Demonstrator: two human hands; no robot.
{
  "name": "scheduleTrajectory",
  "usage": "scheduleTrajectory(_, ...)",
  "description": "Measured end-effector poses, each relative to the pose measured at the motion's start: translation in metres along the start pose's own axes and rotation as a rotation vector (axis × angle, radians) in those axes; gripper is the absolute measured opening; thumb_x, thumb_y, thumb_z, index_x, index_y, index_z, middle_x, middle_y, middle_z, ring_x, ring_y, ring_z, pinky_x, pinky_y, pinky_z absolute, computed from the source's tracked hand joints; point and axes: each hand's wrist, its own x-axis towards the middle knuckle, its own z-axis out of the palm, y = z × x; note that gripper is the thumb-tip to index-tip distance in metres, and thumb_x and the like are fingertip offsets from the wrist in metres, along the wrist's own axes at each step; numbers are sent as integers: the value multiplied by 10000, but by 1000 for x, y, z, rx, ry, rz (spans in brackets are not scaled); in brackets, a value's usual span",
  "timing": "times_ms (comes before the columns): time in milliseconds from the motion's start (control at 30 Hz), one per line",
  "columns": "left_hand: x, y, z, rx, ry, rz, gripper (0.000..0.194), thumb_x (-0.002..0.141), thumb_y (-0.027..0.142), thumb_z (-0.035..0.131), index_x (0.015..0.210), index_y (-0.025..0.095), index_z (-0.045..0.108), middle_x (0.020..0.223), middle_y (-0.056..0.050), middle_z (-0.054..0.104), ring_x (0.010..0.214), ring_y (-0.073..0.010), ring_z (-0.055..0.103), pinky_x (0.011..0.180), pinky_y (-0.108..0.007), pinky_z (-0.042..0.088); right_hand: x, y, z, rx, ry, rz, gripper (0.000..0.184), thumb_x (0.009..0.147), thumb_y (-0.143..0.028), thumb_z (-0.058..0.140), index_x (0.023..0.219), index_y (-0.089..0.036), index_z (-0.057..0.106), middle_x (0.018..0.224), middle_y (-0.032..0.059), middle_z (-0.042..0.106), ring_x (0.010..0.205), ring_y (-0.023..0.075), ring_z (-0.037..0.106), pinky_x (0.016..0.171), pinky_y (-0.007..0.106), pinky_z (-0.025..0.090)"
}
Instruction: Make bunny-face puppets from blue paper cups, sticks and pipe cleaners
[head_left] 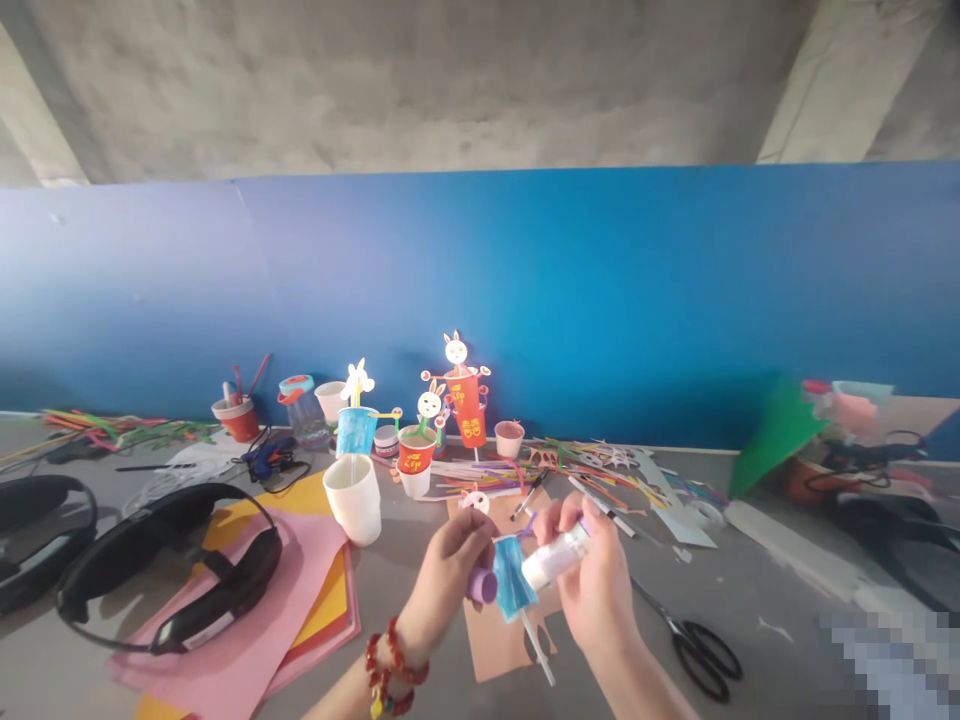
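Note:
My right hand (592, 570) is closed around a white glue stick (553, 558) whose bare end points left. Between the fingers of my left hand (457, 560) is its purple cap (482, 586), off the stick. A blue-painted paper cup (513, 575) on a white straw (538, 648) lies between my hands, over a sheet of cut peach paper (491, 640). Just beyond my left hand, a white rabbit face (474, 502) shows in part. Whether either hand touches the cup, I cannot tell.
Finished rabbit cup figures, one a red cup (466, 410), stand near the blue wall. A white cup (354, 500) holds another figure. Black scissors (703, 655) lie at right. Coloured paper (300, 560) and a black headset (172, 570) are at left; pipe cleaners (127, 428) lie behind.

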Motion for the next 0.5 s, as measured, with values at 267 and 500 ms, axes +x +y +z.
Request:
scheduleTrajectory(267,-9,0,28,-351,-4,-149,311,765,485,689,785,192,586,589,63,506,385,-55,426,321,-142,304,-18,9,9,58,-118,-50,393,904,-532,437,636,-247,402,580,-36,504,544,181,548,521,297,476)
scheduleTrajectory(500,-17,12,35,-436,-16,-160,225,754,412,678,800,203,610,682,31,519,471,-82,424,359,-155,260,-21,21,0,-55,-123,-226,321,915,-417,474,648,-240,443,612,-24,559,605,179,554,724,349,506)
